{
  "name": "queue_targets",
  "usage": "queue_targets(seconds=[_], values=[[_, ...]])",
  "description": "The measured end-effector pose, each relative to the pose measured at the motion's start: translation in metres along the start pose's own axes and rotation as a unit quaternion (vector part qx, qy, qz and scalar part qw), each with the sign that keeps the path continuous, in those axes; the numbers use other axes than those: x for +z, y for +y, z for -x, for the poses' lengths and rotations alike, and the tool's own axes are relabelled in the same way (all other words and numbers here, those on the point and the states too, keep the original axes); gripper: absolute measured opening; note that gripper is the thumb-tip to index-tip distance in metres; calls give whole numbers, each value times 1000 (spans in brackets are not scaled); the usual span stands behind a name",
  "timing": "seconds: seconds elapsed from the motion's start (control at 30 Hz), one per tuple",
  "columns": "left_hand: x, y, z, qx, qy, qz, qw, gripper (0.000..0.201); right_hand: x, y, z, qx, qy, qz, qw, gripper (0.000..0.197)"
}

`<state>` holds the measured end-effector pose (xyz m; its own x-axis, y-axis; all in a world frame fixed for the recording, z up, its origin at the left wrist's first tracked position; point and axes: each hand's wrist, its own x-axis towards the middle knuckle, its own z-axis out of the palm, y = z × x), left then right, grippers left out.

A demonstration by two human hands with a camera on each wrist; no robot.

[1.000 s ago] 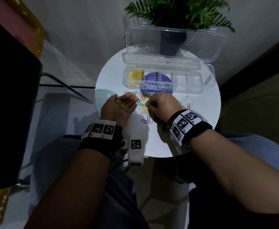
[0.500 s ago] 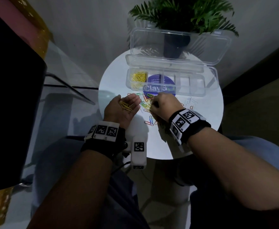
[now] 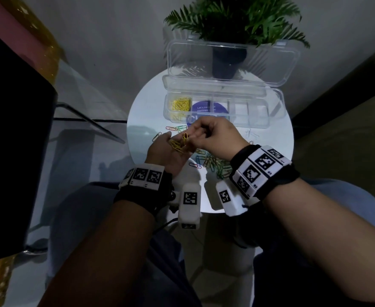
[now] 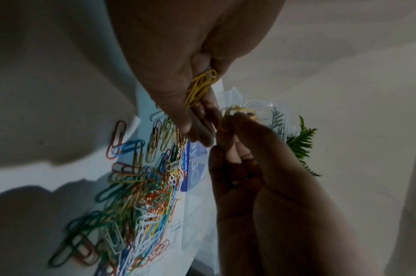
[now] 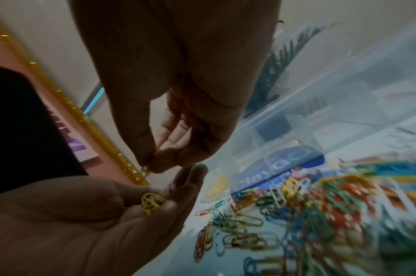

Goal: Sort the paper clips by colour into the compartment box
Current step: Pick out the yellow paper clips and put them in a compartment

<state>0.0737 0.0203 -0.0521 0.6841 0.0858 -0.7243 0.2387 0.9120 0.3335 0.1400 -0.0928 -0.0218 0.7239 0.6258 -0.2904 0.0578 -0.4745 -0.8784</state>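
- Left hand (image 3: 167, 151): palm up over the near-left part of the round white table (image 3: 146, 111), fingers loosely cupped and relaxed, cradling a small heap of yellow paper clips (image 3: 177, 145); their long axes run roughly 10 to 4 o'clock in the head view.
- Right hand (image 3: 215, 138): thumb and forefinger pinching one yellow clip (image 3: 185, 137) directly above the left palm; the clip hangs upright, long axis 12 to 6 o'clock, rounded end at the top.
- Mixed clip pile (image 3: 213, 162): red, blue, green, yellow and white clips on the table beneath the right wrist, pointing every way.
- Compartment box (image 3: 275, 111): clear plastic, at 12 o'clock from the hands, long axis 9 to 3 o'clock, lid (image 3: 233, 60) stood open at its far side.
- Sorted yellow clips (image 3: 180, 105): in the box's leftmost compartment.
- Potted fern (image 3: 233, 21): behind the lid, at 12 o'clock.
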Motion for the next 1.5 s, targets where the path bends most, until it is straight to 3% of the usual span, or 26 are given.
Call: queue_targets(seconds=[0.13, 0.3, 0.43, 0.53, 0.67, 0.97, 1.13, 1.23, 1.37, 1.5], values=[[1, 0, -2, 7, -22, 14, 1000, 50, -1, -10, -3, -43, 17, 31, 998, 14], [-5, 9, -5, 27, 0, 26, 999, 49, -23, 3, -4, -48, 101, 88, 990, 8], [-8, 13, -4, 35, 18, 37, 999, 52, -14, 33, 3, 1, -1, 251, 968, 10], [-11, 13, -4, 33, 15, 30, 999, 58, -3, 48, 4, 29, -48, 322, 945, 25], [-15, 13, -7, 36, 10, 18, 999, 79, 3, 49, 1, 15, -29, 344, 938, 20], [-15, 13, -9, 35, 8, 9, 999, 78, 7, 43, -3, 14, -29, 390, 920, 16], [-12, 14, -6, 33, 27, 6, 999, 64, 9, 41, -5, 2, -50, 427, 903, 23], [-12, 13, -5, 33, 23, 5, 999, 74, 7, 42, -6, 2, -49, 422, 905, 23], [-9, 15, -1, 35, 31, 6, 999, 56, 6, 42, -5, -5, -41, 425, 904, 25], [-9, 16, -1, 33, 27, 9, 999, 54, 9, 42, -4, -4, -42, 439, 897, 26]])
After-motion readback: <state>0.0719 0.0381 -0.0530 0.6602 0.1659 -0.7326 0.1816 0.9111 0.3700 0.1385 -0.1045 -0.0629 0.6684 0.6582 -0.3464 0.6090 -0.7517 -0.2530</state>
